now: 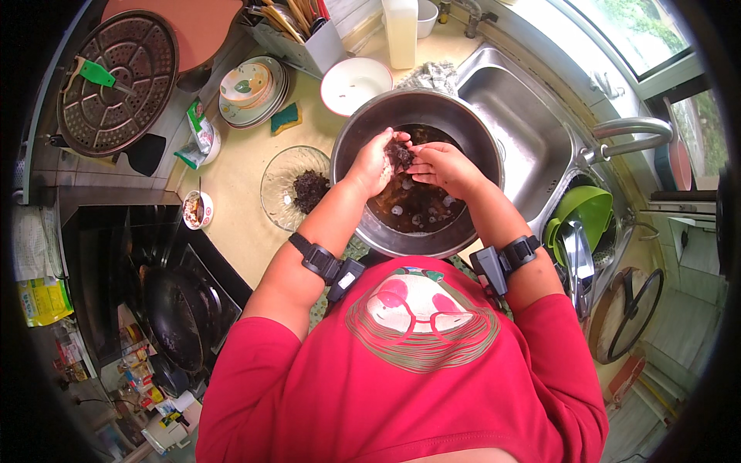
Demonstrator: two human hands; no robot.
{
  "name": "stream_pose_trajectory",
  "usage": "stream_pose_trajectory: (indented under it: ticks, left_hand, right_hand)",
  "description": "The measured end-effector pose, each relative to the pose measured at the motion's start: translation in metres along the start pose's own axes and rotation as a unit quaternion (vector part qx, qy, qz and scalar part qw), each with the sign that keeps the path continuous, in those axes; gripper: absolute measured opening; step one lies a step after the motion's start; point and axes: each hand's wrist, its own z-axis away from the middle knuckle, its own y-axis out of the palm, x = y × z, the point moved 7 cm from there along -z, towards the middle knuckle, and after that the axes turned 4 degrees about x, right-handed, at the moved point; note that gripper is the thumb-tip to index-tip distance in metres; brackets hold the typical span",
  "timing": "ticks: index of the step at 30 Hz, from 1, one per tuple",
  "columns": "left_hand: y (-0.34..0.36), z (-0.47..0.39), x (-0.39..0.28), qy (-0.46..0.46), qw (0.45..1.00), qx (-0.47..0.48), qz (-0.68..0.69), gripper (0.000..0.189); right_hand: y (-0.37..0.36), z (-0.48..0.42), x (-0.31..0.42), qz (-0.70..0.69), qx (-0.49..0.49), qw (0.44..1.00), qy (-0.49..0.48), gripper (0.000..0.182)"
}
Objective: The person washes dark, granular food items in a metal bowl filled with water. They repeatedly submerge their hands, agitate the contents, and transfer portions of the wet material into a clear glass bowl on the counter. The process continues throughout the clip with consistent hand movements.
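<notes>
Over a large steel basin [353, 134] of brown, bubbly water, my left hand [373, 161] cups a clump of dark, wet, shredded stuff [400, 156]. The fingers of my right hand [443, 166] touch the clump from the right; whether they pinch it is hard to tell. To the left of the basin, partly behind my left forearm, stands a clear glass bowl [278, 173] with a heap of similar dark stuff [311, 190] in it. A white bowl with a red rim [356, 87] sits just behind the basin, with small bits inside.
At the right is a steel sink [524, 124] with a faucet [631, 130] and a green colander [584, 214]. Stacked plates [257, 110], a sponge [286, 118] and a small bowl with a spoon [197, 209] stand on the left counter. A black wok [173, 318] rests by the stove.
</notes>
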Motion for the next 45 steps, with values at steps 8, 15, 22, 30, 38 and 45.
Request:
stream_pose_trajectory:
  ticks: [8, 15, 22, 30, 38, 45]
  left_hand:
    - [-0.007, -0.004, 0.002, 0.023, 0.999, -0.012, -0.028, 0.030]
    - [0.005, 0.006, -0.003, 0.022, 0.990, -0.037, -0.136, 0.025]
    - [-0.002, 0.012, -0.004, -0.036, 0.988, -0.099, -0.111, 0.035]
    - [-0.001, 0.015, -0.002, -0.066, 0.989, -0.085, -0.098, 0.043]
    - [-0.003, 0.010, -0.004, -0.034, 0.994, -0.065, -0.083, 0.036]
    - [0.008, 0.013, -0.009, -0.015, 0.996, -0.042, -0.074, 0.040]
  right_hand:
    - [0.014, 0.005, 0.006, -0.046, 0.067, 0.997, 0.004, 0.046]
    - [0.042, 0.023, 0.022, -0.213, 0.213, 0.954, 0.003, 0.067]
    - [0.021, 0.021, 0.038, -0.219, 0.130, 0.963, -0.083, 0.060]
    - [0.009, 0.008, 0.022, -0.113, 0.046, 0.991, -0.061, 0.051]
    - [0.018, 0.007, 0.012, -0.072, 0.059, 0.996, -0.013, 0.059]
    - [0.010, 0.003, 0.008, -0.114, 0.048, 0.992, -0.006, 0.055]
